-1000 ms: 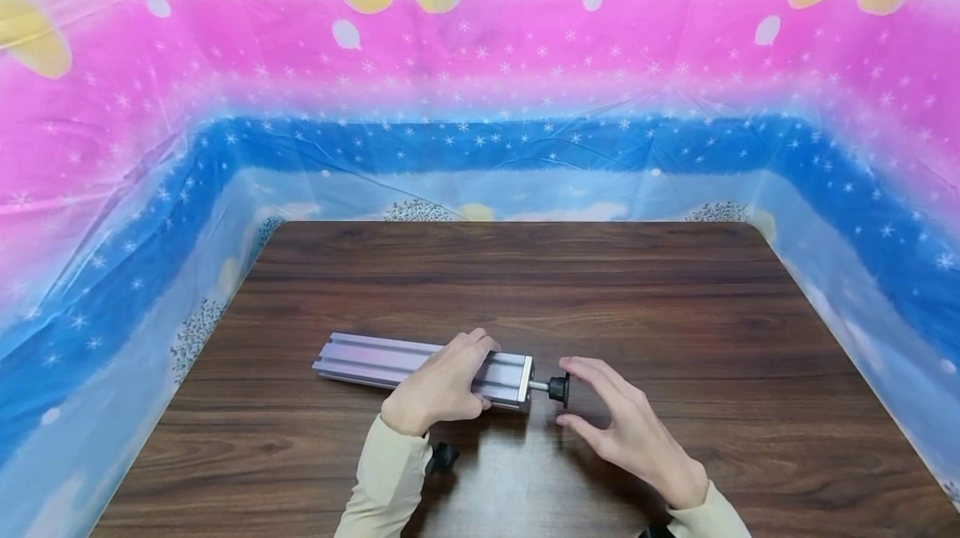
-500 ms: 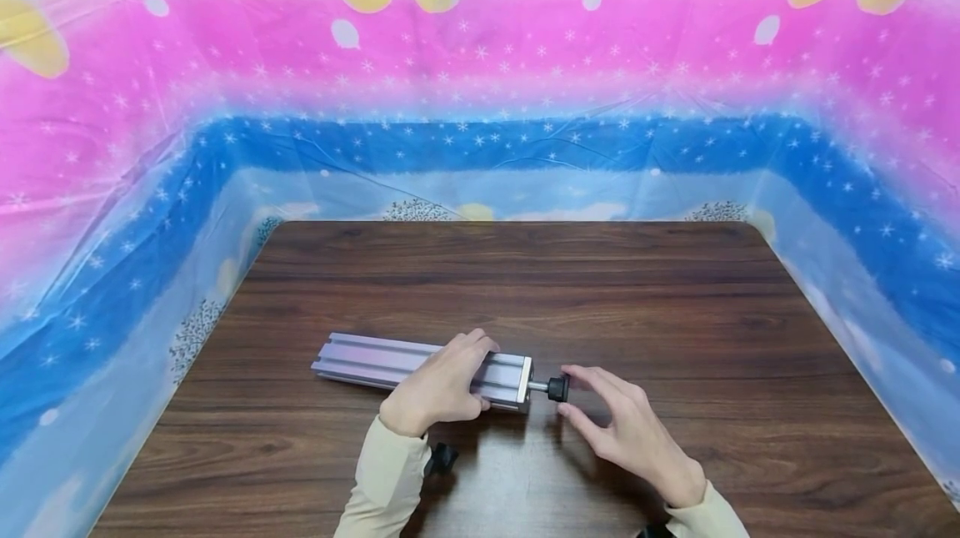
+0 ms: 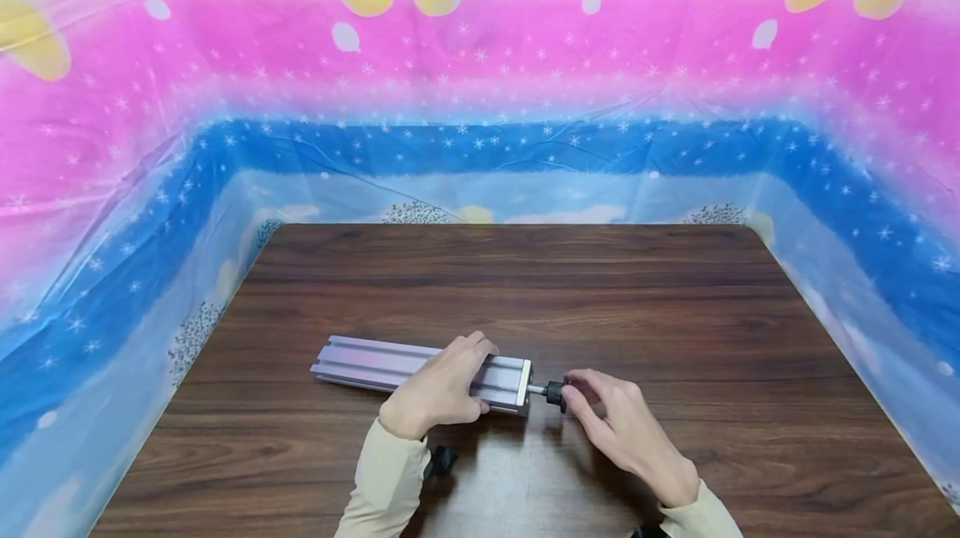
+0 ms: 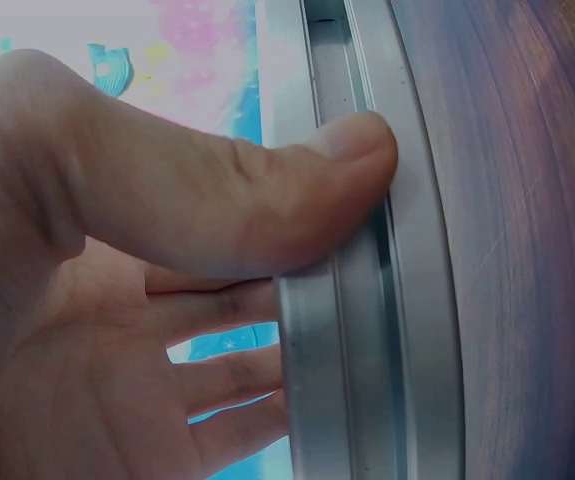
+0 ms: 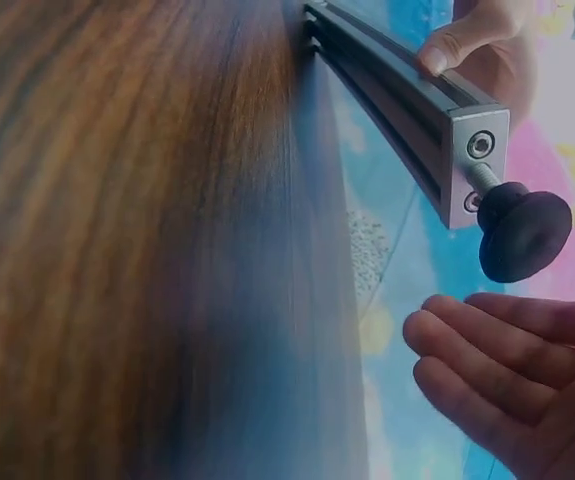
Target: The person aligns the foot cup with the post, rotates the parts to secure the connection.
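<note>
A silver aluminium extrusion profile (image 3: 371, 360) with long slots lies on the table. At its right end is a pale end plate (image 5: 464, 175) with two socket-head bolts. A black levelling foot (image 5: 525, 237) on a threaded stem (image 5: 482, 178) sticks out of that plate. My left hand (image 3: 438, 388) grips the profile near that end, thumb on the slotted face in the left wrist view. In the head view, my right hand (image 3: 626, 421) has thumb and forefinger pinching the foot's rim. The right wrist view shows the other fingers (image 5: 497, 340) loosely extended below it.
The brown wood-grain table (image 3: 525, 288) has a patterned pink and blue cloth (image 3: 480, 138) hanging around it. A black object (image 3: 441, 461) shows beside the left sleeve. Another dark piece (image 3: 648, 531) shows by the right sleeve at the lower edge.
My right thumb and forefinger have closed in from a spread around the foot onto its rim. The foot's disc looks tilted differently. My left hand and the profile stay in place.
</note>
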A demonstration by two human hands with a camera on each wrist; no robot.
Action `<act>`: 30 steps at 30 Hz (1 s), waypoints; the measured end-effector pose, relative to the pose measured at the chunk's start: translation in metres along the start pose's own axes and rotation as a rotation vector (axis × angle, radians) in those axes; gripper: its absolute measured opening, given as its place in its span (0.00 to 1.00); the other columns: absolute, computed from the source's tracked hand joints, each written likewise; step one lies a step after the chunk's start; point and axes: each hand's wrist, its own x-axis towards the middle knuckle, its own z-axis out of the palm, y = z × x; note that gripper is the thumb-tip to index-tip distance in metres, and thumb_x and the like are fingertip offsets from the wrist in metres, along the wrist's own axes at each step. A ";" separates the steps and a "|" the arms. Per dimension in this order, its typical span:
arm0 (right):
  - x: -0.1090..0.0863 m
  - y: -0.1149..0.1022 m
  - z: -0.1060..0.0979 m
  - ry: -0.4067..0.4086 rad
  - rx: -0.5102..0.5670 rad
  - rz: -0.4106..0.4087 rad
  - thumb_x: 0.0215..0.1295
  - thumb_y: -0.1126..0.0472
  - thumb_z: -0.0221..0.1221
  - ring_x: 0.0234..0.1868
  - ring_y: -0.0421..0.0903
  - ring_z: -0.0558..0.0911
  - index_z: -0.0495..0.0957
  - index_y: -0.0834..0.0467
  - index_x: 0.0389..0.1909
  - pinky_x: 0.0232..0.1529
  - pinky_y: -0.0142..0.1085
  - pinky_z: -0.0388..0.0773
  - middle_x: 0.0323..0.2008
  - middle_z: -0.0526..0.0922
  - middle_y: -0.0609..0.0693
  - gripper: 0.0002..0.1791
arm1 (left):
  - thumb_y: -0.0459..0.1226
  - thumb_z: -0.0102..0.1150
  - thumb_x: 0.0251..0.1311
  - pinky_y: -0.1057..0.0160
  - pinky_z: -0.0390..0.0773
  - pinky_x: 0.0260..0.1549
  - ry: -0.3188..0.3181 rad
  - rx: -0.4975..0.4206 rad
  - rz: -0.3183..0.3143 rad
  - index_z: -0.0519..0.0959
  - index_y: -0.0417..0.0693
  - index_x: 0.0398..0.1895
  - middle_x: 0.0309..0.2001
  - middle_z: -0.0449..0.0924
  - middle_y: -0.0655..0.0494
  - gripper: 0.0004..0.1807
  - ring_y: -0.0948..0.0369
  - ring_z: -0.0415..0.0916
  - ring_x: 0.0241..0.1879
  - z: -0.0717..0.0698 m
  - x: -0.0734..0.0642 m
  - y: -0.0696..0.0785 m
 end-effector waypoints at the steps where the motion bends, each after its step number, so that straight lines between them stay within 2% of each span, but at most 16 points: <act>1: -0.001 0.001 0.000 0.007 0.008 -0.028 0.66 0.60 0.64 0.37 0.35 0.85 0.82 0.58 0.51 0.41 0.29 0.82 0.40 0.87 0.44 0.14 | 0.30 0.73 0.37 0.56 0.76 0.46 0.000 -0.001 -0.001 0.77 0.38 0.52 0.46 0.78 0.51 0.32 0.53 0.74 0.46 0.000 0.000 0.000; 4: -0.002 0.002 -0.001 0.031 0.020 -0.130 0.59 0.57 0.71 0.49 0.44 0.85 0.77 0.60 0.61 0.55 0.29 0.78 0.51 0.85 0.50 0.29 | 0.30 0.73 0.37 0.56 0.76 0.46 0.000 -0.002 -0.001 0.77 0.38 0.52 0.46 0.78 0.50 0.32 0.53 0.74 0.46 0.000 0.000 0.000; 6: -0.002 0.003 -0.002 0.048 0.033 -0.199 0.56 0.55 0.74 0.55 0.47 0.83 0.75 0.61 0.64 0.62 0.26 0.72 0.56 0.82 0.52 0.36 | 0.30 0.73 0.37 0.56 0.76 0.46 -0.002 -0.004 -0.003 0.77 0.38 0.52 0.46 0.78 0.50 0.31 0.53 0.73 0.46 0.000 0.000 0.000; 9: -0.001 0.003 -0.001 0.079 0.056 -0.275 0.55 0.54 0.74 0.60 0.50 0.81 0.74 0.64 0.65 0.67 0.25 0.66 0.59 0.81 0.57 0.37 | 0.30 0.73 0.37 0.55 0.76 0.46 0.001 -0.007 -0.002 0.77 0.38 0.52 0.46 0.78 0.50 0.32 0.53 0.74 0.45 0.000 0.000 0.000; 14: 0.000 0.004 -0.001 0.106 0.069 -0.338 0.50 0.63 0.74 0.59 0.51 0.81 0.75 0.65 0.63 0.68 0.27 0.67 0.59 0.81 0.58 0.37 | 0.29 0.73 0.36 0.56 0.76 0.45 0.013 -0.007 0.011 0.77 0.37 0.52 0.46 0.78 0.49 0.31 0.54 0.73 0.43 0.001 0.000 0.000; 19: 0.000 0.005 0.001 0.117 0.050 -0.365 0.50 0.67 0.71 0.55 0.52 0.84 0.77 0.65 0.61 0.66 0.26 0.69 0.56 0.83 0.56 0.33 | 0.29 0.72 0.36 0.57 0.76 0.44 0.013 0.003 0.020 0.77 0.36 0.50 0.45 0.78 0.49 0.31 0.54 0.73 0.43 0.001 0.001 0.000; 24: 0.002 0.005 0.000 0.137 0.040 -0.371 0.57 0.63 0.70 0.52 0.52 0.85 0.78 0.65 0.59 0.64 0.26 0.71 0.55 0.85 0.56 0.28 | 0.29 0.73 0.36 0.56 0.76 0.44 0.009 0.009 0.018 0.77 0.36 0.50 0.45 0.78 0.49 0.30 0.53 0.73 0.44 0.000 0.001 0.000; 30: 0.001 0.006 0.001 0.116 0.015 -0.311 0.60 0.61 0.70 0.49 0.52 0.87 0.79 0.66 0.57 0.59 0.28 0.76 0.50 0.87 0.57 0.25 | 0.30 0.73 0.38 0.56 0.76 0.45 -0.004 0.000 0.005 0.77 0.37 0.52 0.46 0.78 0.49 0.31 0.53 0.73 0.45 -0.001 0.001 0.000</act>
